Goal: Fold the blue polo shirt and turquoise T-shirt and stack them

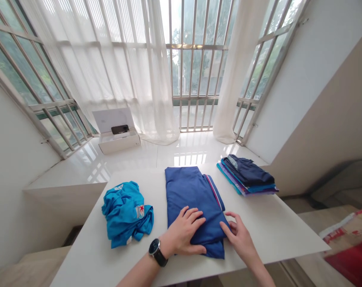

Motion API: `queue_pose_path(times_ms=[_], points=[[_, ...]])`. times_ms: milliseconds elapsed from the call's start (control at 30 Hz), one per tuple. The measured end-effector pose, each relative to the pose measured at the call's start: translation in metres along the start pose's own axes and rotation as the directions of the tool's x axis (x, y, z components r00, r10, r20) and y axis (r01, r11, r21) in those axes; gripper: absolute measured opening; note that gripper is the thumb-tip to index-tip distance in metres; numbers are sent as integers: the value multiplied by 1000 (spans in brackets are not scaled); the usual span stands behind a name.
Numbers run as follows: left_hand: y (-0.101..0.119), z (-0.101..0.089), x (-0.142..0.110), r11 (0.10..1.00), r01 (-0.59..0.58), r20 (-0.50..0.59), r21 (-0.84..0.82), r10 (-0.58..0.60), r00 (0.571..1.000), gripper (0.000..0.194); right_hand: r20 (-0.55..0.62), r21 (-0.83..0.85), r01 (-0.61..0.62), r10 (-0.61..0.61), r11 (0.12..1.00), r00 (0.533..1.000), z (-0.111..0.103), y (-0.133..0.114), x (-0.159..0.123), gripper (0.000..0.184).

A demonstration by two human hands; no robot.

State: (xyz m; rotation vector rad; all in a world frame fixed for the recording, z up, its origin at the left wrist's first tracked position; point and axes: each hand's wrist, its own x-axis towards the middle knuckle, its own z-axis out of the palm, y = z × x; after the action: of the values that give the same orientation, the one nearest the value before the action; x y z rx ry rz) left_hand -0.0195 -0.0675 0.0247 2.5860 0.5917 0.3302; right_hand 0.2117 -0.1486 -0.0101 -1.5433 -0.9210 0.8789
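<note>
A folded dark blue garment point(183, 191) lies in the middle of the white table, with a red and white striped edge point(214, 190) along its right side. My left hand point(185, 231), a black watch on its wrist, rests flat on the lower part of the cloth, fingers spread. At the garment's lower right edge, my right hand point(237, 233) has its thumb on the cloth and its other fingers curled beside the border. Part of that grip is hidden. Left of the garment lies a crumpled bright blue shirt point(124, 213) with a red and white emblem.
A stack of folded clothes point(248, 175), dark navy on top, sits at the table's point(276, 223) back right. On the sill behind stands an open white box point(119, 142) with a black phone-like object point(120, 129). Sheer curtains point(115, 59) hang before barred windows. A red and tan bag point(351, 243) is at far right.
</note>
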Motion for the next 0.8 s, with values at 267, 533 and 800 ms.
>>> queue_pose_path(times_ms=[267,533,800], points=[[6,18,1,991,135,-40,-9,-136,990,80,-10,417,-129,146,900,989,27,-33,15,46],[5,-1,5,907,186,-47,-378,-219,975,42,259,-113,304,-268,946,928,20,-25,-17,32],[6,-9,6,793,167,-100,-586,-275,956,45,628,-420,861,-594,286,503,8,7,-20,33]])
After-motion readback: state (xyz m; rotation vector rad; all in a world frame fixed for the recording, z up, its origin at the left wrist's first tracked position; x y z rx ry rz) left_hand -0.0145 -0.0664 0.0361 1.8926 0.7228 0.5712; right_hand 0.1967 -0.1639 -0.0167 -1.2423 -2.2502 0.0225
